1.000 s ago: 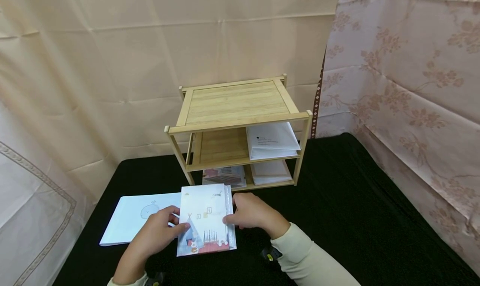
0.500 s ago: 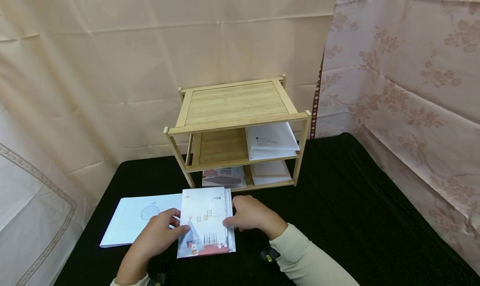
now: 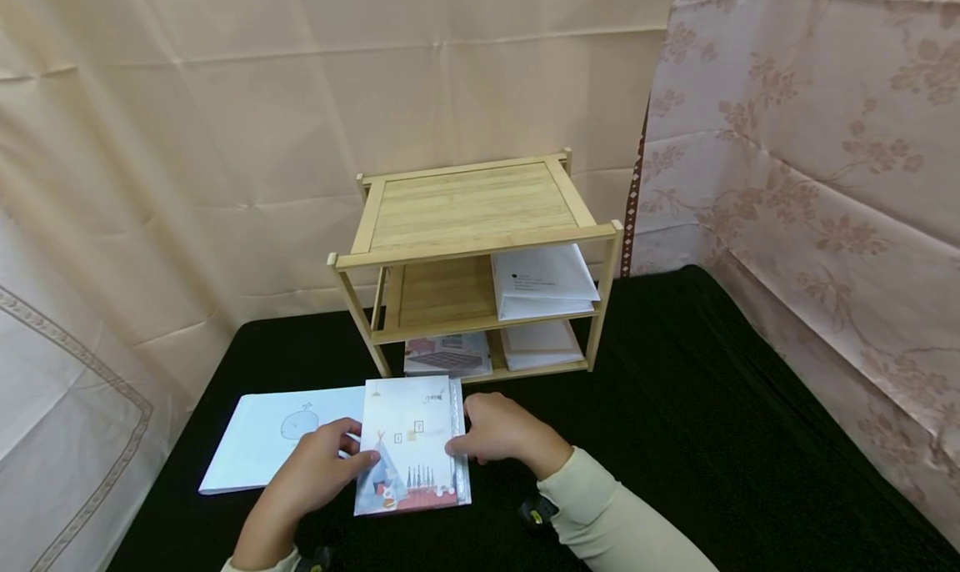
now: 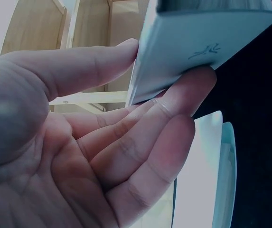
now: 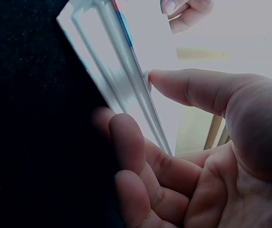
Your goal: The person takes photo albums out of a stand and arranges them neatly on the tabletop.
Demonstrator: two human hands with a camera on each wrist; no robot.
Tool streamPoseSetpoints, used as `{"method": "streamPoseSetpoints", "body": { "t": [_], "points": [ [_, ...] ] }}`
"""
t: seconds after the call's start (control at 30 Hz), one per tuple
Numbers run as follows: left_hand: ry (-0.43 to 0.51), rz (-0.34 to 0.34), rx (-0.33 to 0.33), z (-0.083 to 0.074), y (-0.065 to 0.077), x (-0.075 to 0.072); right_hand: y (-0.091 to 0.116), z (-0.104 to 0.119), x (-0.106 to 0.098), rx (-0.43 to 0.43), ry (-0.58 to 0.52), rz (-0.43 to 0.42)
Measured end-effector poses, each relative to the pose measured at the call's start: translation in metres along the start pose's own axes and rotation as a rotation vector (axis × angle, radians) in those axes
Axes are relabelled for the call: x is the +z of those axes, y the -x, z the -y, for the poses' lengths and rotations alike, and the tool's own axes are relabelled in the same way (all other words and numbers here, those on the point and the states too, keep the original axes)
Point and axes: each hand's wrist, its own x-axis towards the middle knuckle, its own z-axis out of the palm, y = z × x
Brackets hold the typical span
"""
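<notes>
A white book with a tent picture on its cover lies over another book, whose glossy edge sticks out on the right. My left hand holds the pair by the left side: its thumb is on the cover edge and its fingers press the spine, seen in the left wrist view. From the right, my right hand grips the same pair, thumb on top and fingers curled under the edge. A white book with a whale drawing lies flat behind my left hand, partly covered by it.
A wooden shelf rack stands beyond the hands. White books rest on its middle tier at right; below are more white books and a pink-and-grey book. Black cloth covers the table, with curtains behind and to the sides.
The held books and both hands shifted very slightly toward me between the first and second frames. Since then they have stayed almost still, with the same grip.
</notes>
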Motion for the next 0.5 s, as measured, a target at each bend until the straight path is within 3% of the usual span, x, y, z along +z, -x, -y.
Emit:
{"method": "streamPoseSetpoints", "body": {
  "t": [0.5],
  "points": [
    [0.016,0.006,0.004,0.0028,-0.0028,0.0018,0.0043,0.0051,-0.0005,0.028,0.002,0.014]
  ]
}}
